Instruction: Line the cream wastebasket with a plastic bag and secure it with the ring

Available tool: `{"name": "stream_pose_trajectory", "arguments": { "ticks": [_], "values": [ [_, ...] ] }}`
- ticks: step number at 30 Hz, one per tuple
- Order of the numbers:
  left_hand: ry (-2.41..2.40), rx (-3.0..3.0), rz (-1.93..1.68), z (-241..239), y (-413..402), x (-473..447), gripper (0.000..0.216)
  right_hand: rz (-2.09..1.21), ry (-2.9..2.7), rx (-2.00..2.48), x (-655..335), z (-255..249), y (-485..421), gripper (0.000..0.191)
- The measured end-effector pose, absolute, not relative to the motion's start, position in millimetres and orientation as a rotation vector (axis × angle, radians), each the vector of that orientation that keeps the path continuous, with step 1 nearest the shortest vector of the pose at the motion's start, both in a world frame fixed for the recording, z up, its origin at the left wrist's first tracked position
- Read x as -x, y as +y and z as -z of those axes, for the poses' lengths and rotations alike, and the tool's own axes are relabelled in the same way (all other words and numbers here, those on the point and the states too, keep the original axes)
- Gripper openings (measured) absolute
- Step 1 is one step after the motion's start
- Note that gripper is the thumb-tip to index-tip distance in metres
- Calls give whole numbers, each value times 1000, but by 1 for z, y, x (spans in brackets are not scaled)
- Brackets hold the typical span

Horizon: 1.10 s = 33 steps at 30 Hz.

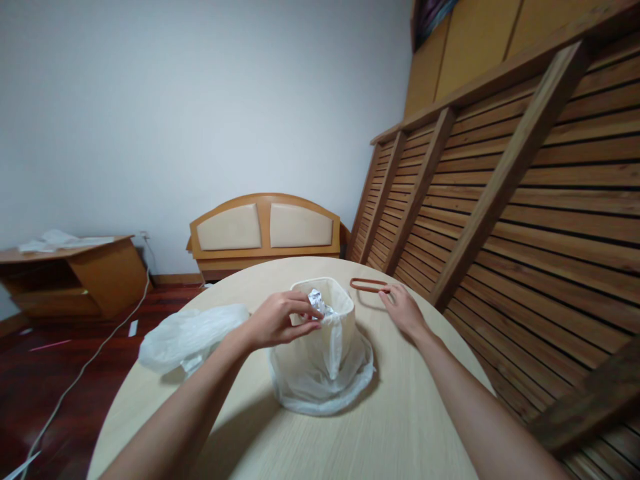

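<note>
A small white bin [345,293] stands upright on the round table, lined with a translucent plastic bag [330,393] that is folded over its rim and spreads around its base. Crumpled silvery wrappers [317,300] show inside the opening. At the near left side of the rim, my left hand [285,320] has its fingers over the edge and its thumb outside, pinching the bag there; the exact contact is partly hidden. To the right of the bin, my right hand [403,310] holds a brown rounded ring [367,285] by its near right end, just above the tabletop.
A crumpled white plastic bag [195,333] lies on the left of the pale table [400,413]. Beyond stands a padded headboard [265,230]. Wooden slatted panels [500,227] lean along the right. A low cabinet [110,280] and a cable [95,357] are on the left.
</note>
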<state>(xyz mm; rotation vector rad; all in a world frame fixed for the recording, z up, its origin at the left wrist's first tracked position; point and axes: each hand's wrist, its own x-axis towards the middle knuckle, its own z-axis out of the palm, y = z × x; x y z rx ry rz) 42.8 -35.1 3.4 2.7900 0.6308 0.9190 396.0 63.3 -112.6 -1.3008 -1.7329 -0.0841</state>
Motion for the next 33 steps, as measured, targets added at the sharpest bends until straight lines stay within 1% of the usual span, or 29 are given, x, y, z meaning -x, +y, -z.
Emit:
{"name": "stream_pose_trajectory", "arguments": {
  "ticks": [12, 16, 19, 24, 29, 33],
  "values": [
    [641, -2778, -918, -5, -36, -43, 19, 48, -1807, 1632, -409, 141, 74, 21],
    [626, -2786, -934, -5, -36, -43, 20, 38, -1820, 1712, -414, 145, 77, 21],
    [632, -2785, -933, -4, -36, -43, 20, 60, -1791, 1790, -420, 147, 76, 27],
    [637, -2787, -909, -4, -36, -42, 20, 127, -1708, 1952, -420, 143, 68, 44],
    [630, -2780, -912, -4, -35, -42, 20, 125, -1851, 1963, -386, 135, 62, 47],
    [625, -2783, -919, -4, -35, -43, 21, 62, -1909, 2017, -365, 138, 61, 61]
  ]
}}
